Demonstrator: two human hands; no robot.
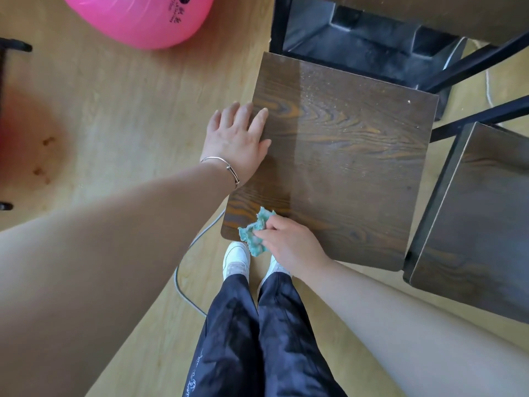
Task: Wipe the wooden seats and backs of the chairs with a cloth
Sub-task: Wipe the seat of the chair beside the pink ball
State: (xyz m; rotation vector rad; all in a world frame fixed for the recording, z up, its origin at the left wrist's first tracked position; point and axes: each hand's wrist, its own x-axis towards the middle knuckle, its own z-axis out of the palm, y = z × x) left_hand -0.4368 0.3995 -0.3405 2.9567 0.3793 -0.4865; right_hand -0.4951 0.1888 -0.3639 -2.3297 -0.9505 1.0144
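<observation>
In the head view, the dark wooden seat (343,167) of a chair fills the centre of the frame. The left hand (237,138) lies flat on the seat's left edge, with fingers straight and relaxed, grasping nothing. The right hand (289,245) pinches a crumpled teal cloth (253,234) at the lower left corner of the seat. A second chair seat (472,224) stands at the right edge. A pink ball (137,18) lies on the floor at the upper left.
</observation>
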